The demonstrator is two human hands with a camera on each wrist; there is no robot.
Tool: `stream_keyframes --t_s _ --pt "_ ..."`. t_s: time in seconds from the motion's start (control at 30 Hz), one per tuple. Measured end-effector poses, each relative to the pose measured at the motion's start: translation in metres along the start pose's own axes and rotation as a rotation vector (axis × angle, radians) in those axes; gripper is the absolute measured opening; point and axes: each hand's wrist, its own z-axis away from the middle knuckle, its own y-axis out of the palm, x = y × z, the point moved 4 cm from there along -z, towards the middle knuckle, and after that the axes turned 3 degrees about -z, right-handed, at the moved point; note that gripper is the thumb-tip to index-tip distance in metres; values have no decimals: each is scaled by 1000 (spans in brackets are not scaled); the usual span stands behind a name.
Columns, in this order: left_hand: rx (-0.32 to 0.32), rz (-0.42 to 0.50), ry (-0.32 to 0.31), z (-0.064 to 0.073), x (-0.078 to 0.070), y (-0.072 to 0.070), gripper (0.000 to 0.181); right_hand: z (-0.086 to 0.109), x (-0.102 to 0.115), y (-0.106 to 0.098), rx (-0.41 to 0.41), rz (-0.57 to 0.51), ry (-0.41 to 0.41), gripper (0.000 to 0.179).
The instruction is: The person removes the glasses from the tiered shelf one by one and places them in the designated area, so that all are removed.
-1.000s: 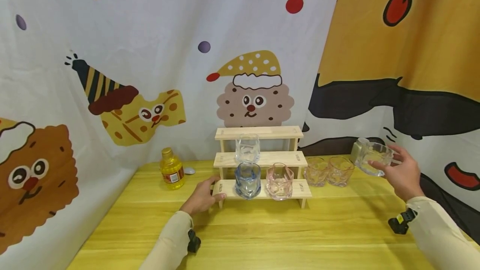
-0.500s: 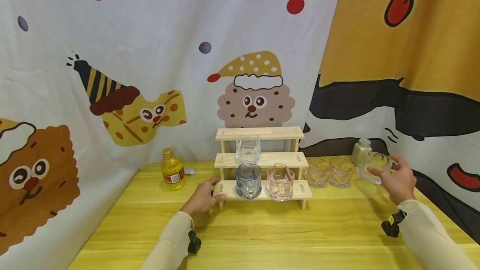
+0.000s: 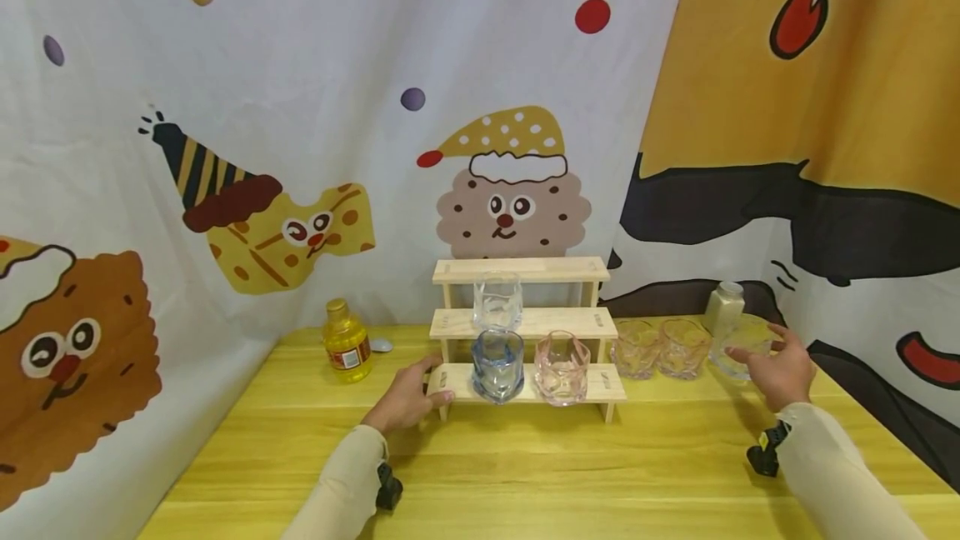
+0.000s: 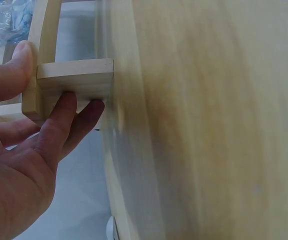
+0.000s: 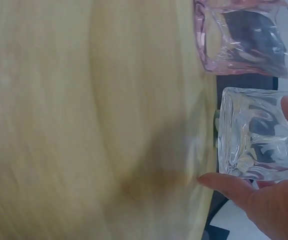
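Plainly, left hand [image 3: 405, 395] round rack [image 3: 557, 322], right hand [image 3: 782, 373] round clear glass [image 5: 254, 134], bottle label [image 3: 350, 358] illegible

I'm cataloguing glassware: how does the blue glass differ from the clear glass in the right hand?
The blue glass is tinted; the clear glass is colourless. The blue glass stands on the wooden rack, while the clear glass is off it, to the right. The right hand holds the clear glass; no hand touches the blue glass. Both are see-through with sculpted sides.
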Motion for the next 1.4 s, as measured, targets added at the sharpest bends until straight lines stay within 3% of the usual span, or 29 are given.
stream_keyframes --t_s 0.6,1.4 --pt "8 15 6 1 1 -1 63 -1 -4 11 14 -22 1 92" --pt "12 35 -17 2 2 0 65 1 0 16 14 93 -48 94"
